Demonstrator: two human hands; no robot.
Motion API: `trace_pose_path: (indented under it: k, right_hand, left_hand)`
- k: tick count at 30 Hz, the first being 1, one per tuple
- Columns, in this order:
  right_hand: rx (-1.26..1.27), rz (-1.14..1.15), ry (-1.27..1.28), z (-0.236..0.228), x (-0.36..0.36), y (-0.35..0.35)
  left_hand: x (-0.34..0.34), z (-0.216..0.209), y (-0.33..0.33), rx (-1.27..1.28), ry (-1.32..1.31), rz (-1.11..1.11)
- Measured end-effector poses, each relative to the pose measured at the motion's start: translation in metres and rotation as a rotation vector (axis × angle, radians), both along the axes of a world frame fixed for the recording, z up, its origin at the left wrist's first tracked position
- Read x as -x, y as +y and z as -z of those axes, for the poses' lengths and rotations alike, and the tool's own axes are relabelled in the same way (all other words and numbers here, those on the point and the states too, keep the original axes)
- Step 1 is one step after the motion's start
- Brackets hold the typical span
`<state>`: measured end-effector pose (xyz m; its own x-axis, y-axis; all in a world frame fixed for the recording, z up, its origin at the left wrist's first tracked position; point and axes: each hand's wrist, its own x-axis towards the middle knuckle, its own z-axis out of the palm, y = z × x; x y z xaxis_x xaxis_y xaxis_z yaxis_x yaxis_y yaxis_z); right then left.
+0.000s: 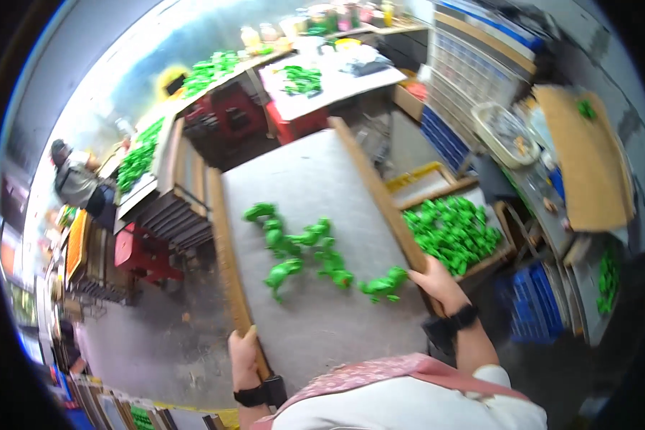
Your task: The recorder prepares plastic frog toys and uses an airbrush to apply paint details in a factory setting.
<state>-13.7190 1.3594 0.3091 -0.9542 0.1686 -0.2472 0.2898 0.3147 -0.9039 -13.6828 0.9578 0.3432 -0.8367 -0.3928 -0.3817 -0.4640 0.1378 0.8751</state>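
Note:
Between my hands is a large flat tray with a pale grey surface and wooden side rails. My left hand is closed round the left rail near its close end. On the opposite side, my right hand grips the right rail, its thumb on top. Several small bright green figures lie in a loose cluster across the tray's middle. One green figure sits apart, close to my right thumb. Their exact shape is too blurred to tell.
Right of the tray stands a wooden-framed tray heaped with green pieces. A white table with more pieces is ahead. A red stool and stacked trays stand left. Blue crates are at right. A person sits far left.

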Motion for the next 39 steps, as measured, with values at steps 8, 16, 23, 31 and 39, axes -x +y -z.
trace_pose_path:
  k: [8, 16, 23, 31, 39]
  right_hand:
    - [0.03, 0.119, -0.02, -0.009, 0.0, -0.013]
    - [0.144, 0.063, 0.283, -0.011, 0.008, -0.025]
    - [-0.262, 0.236, -0.055, -0.001, 0.003, -0.019]
    - [-0.255, 0.358, -0.24, 0.011, -0.035, -0.008]
    - [-0.278, 0.459, -0.289, 0.015, -0.062, 0.017]
  left_hand:
    - [0.073, 0.02, -0.021, 0.099, -0.093, 0.132]
    - [0.081, -0.004, -0.014, 0.043, -0.016, 0.174]
    - [0.104, 0.018, -0.015, -0.109, -0.041, 0.254]
    - [0.12, 0.037, 0.004, -0.128, -0.136, 0.349]
    - [0.136, 0.059, 0.041, -0.166, -0.15, 0.464]
